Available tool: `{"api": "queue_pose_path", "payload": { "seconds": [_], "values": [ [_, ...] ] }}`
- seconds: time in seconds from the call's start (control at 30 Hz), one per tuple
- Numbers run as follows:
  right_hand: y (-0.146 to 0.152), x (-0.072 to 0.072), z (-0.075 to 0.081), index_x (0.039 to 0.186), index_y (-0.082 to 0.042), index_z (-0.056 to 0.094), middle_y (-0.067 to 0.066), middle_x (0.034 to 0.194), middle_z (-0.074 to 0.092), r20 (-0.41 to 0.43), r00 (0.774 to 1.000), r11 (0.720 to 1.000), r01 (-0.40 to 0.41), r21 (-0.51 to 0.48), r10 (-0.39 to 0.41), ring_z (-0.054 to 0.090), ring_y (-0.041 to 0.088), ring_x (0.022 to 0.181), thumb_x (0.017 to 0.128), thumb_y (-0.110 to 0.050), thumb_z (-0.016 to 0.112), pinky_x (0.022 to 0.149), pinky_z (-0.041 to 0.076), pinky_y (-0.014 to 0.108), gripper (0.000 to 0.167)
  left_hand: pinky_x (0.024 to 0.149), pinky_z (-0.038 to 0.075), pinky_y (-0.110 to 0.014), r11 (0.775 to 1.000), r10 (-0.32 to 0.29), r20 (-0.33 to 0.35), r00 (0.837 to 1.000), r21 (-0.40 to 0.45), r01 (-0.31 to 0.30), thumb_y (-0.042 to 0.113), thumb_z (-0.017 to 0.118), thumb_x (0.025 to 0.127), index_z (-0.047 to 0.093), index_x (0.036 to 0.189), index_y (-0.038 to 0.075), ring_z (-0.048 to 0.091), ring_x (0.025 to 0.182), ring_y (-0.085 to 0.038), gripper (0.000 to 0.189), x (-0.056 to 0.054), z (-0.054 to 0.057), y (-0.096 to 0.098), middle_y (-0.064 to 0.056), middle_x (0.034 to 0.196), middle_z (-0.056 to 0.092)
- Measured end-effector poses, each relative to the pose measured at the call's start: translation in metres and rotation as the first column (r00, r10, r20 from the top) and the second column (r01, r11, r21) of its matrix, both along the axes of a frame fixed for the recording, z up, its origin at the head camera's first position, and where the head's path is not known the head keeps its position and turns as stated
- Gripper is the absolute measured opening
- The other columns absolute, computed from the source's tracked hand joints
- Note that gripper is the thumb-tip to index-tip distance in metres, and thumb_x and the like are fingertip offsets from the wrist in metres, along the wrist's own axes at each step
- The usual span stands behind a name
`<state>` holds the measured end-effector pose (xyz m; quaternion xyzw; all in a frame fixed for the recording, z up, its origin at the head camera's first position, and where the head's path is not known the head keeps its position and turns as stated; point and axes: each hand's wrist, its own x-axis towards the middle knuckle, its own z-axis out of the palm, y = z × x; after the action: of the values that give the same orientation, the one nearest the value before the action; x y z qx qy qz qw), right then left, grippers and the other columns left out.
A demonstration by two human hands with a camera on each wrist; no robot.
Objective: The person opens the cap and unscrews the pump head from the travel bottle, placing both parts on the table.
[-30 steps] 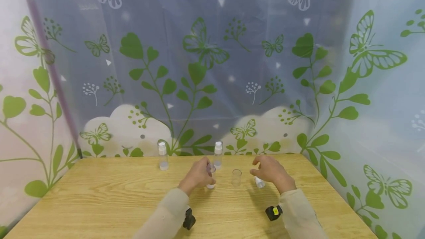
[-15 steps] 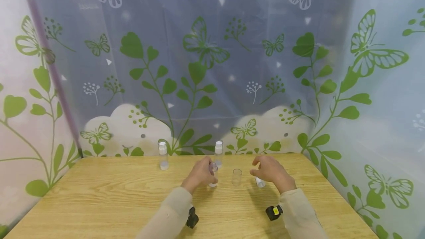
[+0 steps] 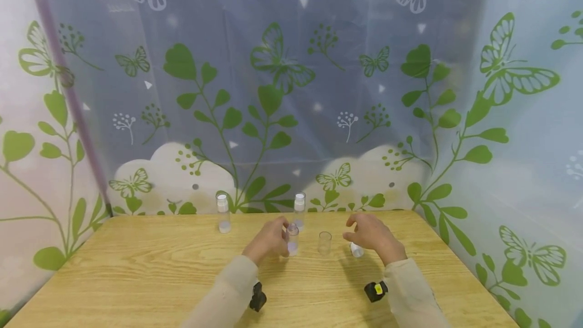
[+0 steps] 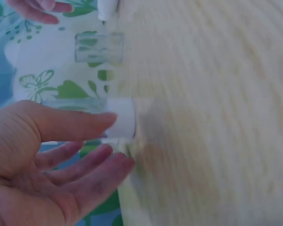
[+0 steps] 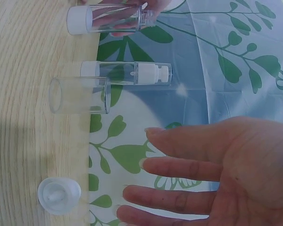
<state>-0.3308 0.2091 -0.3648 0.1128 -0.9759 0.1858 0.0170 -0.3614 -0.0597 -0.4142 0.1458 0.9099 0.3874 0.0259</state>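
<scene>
A clear bottle with a white base and a bare threaded neck (image 3: 292, 242) stands upright on the table. My left hand (image 3: 269, 239) is beside it; in the left wrist view the thumb lies in front of the bottle's white base (image 4: 121, 117), and the loosely bent fingers are spread apart from it. A clear open-ended cover (image 3: 325, 244) stands to the bottle's right. Further right, a white pump head (image 3: 357, 250) lies on the wood below my right hand (image 3: 371, 234). That hand hovers holding nothing, its fingers parted in the right wrist view.
Two capped pump bottles stand along the back of the wooden table (image 3: 159, 267): one at the left (image 3: 223, 214), the other (image 3: 298, 211) just behind the uncapped bottle. A patterned curtain (image 3: 291, 115) rises directly behind the table edge.
My left hand shifted slightly right with the uncapped bottle, then its fingers loosened and drew left, leaving the bottle standing. My right hand stayed where it was.
</scene>
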Motion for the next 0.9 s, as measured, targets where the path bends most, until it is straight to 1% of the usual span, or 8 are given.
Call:
{"api": "queue_pose_path", "payload": {
  "seconds": [0.03, 0.17, 0.33, 0.43, 0.57, 0.67, 0.8, 0.9],
  "values": [
    [0.000, 0.000, 0.000, 0.122, 0.001, 0.068, 0.017, 0.115, 0.072, 0.000, 1.000, 1.000, 0.001, 0.001, -0.001, 0.070, 0.030, 0.100, 0.095, -0.020, 0.074, 0.081, 0.058, 0.047, 0.035, 0.080, 0.058, -0.042, 1.000, 0.001, 0.007, 1.000, -0.005, -0.001, -0.011, 0.081, 0.068, 0.058, 0.121, -0.001, 0.063, 0.092, -0.029, 0.058, -0.001, 0.001, -0.002, -0.020, 0.107, 0.068],
    [0.000, -0.002, 0.001, 0.120, 0.000, 0.069, 0.016, 0.113, 0.072, -0.008, 1.000, 1.000, -0.015, 0.004, 0.015, 0.070, 0.028, 0.098, 0.095, -0.021, 0.074, 0.080, 0.058, 0.046, 0.033, 0.082, 0.058, -0.045, 0.999, 0.020, -0.005, 1.000, -0.034, -0.020, -0.008, 0.078, 0.071, 0.062, 0.123, -0.003, 0.065, 0.099, -0.034, 0.056, -0.011, 0.009, -0.015, -0.024, 0.114, 0.068],
    [-0.002, -0.003, 0.001, 0.119, -0.001, 0.070, 0.016, 0.111, 0.073, -0.011, 1.000, 1.000, -0.027, -0.009, 0.027, 0.069, 0.029, 0.097, 0.095, -0.020, 0.074, 0.081, 0.058, 0.046, 0.031, 0.089, 0.059, -0.048, 0.998, 0.045, -0.028, 0.999, -0.049, -0.046, -0.004, 0.082, 0.074, 0.063, 0.127, -0.003, 0.066, 0.109, -0.038, 0.056, -0.027, 0.017, -0.028, -0.023, 0.118, 0.070],
    [-0.002, -0.003, 0.003, 0.119, -0.001, 0.070, 0.016, 0.112, 0.073, -0.008, 1.000, 1.000, -0.027, -0.014, 0.027, 0.070, 0.029, 0.098, 0.095, -0.020, 0.074, 0.082, 0.058, 0.046, 0.031, 0.095, 0.058, -0.049, 0.999, 0.040, -0.037, 0.999, -0.031, -0.041, 0.000, 0.084, 0.077, 0.063, 0.128, -0.003, 0.066, 0.115, -0.039, 0.055, -0.037, 0.017, -0.028, -0.024, 0.123, 0.069],
    [-0.002, -0.003, 0.004, 0.120, -0.001, 0.070, 0.017, 0.111, 0.073, -0.002, 0.999, 0.999, -0.034, -0.021, 0.034, 0.070, 0.029, 0.098, 0.095, -0.020, 0.074, 0.082, 0.058, 0.047, 0.032, 0.099, 0.057, -0.050, 1.000, 0.012, -0.043, 0.999, 0.016, -0.012, 0.002, 0.084, 0.080, 0.060, 0.133, -0.002, 0.064, 0.121, -0.042, 0.058, -0.052, 0.010, -0.021, -0.026, 0.131, 0.066],
    [0.000, -0.002, 0.005, 0.120, -0.001, 0.070, 0.018, 0.111, 0.073, 0.010, 0.999, 0.999, -0.035, -0.037, 0.035, 0.070, 0.030, 0.099, 0.095, -0.019, 0.074, 0.083, 0.058, 0.047, 0.032, 0.100, 0.057, -0.049, 0.998, -0.019, -0.044, 0.999, 0.065, 0.021, -0.002, 0.078, 0.083, 0.057, 0.137, -0.002, 0.064, 0.122, -0.044, 0.058, -0.063, 0.002, -0.013, -0.028, 0.132, 0.064],
    [0.004, 0.000, 0.006, 0.120, 0.000, 0.070, 0.019, 0.112, 0.073, 0.024, 0.999, 0.998, -0.037, -0.052, 0.039, 0.070, 0.030, 0.099, 0.095, -0.019, 0.073, 0.084, 0.058, 0.048, 0.032, 0.098, 0.058, -0.047, 0.992, -0.048, -0.047, 0.998, 0.114, 0.054, -0.013, 0.067, 0.081, 0.057, 0.135, -0.004, 0.067, 0.117, -0.044, 0.056, -0.074, -0.010, -0.003, -0.027, 0.127, 0.067],
    [0.006, 0.001, 0.007, 0.120, 0.000, 0.070, 0.020, 0.112, 0.072, 0.029, 0.999, 0.997, -0.037, -0.063, 0.039, 0.069, 0.031, 0.099, 0.095, -0.019, 0.073, 0.085, 0.058, 0.049, 0.032, 0.097, 0.059, -0.046, 0.988, -0.061, -0.042, 0.997, 0.139, 0.066, -0.016, 0.064, 0.079, 0.057, 0.133, -0.004, 0.068, 0.114, -0.042, 0.055, -0.079, -0.017, 0.001, -0.024, 0.123, 0.068]
  ]
}}
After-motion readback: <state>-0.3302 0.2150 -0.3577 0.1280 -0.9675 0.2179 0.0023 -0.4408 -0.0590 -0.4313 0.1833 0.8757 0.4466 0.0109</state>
